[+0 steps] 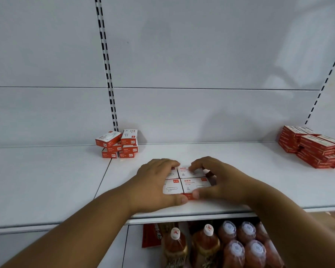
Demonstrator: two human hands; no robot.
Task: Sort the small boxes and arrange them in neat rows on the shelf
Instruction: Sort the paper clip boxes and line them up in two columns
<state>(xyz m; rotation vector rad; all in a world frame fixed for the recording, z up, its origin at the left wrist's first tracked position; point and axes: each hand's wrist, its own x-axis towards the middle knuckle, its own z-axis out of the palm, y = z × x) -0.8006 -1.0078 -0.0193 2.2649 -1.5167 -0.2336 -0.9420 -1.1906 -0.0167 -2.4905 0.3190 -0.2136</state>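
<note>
1. White metal panels form the back wall, with a slotted black-and-white upright strip [106, 64] running down to the shelf [46, 180], and a second slotted strip near the right edge, partly cut off.
2. Near the front middle of the shelf sits a block of four small boxes [185, 180], white tops with red corners, laid two by two and touching each other. Print on the tops reads "PAPER CLIPS"; the finer lines are too small to read.
3. The left hand [153, 182] curls round the left side of the block, fingers over the far-left box and thumb at the front edge, hiding much of both left boxes.
4. The right hand [217, 180] grips the right side, fingertips pressing on the far-right box top and thumb at the front edge; the block's right wall is hidden behind it.
5. At the back by the upright strip lies a loose heap of boxes [118, 144], some tilted, some stacked; how many is hard to tell.
6. Far right, a stack of red boxes [313, 149] is cut off by the frame edge.
7. Below the shelf stand bottles [230, 246] with white caps, lower parts out of view, and a red packet [151, 236] with blurred print.
</note>
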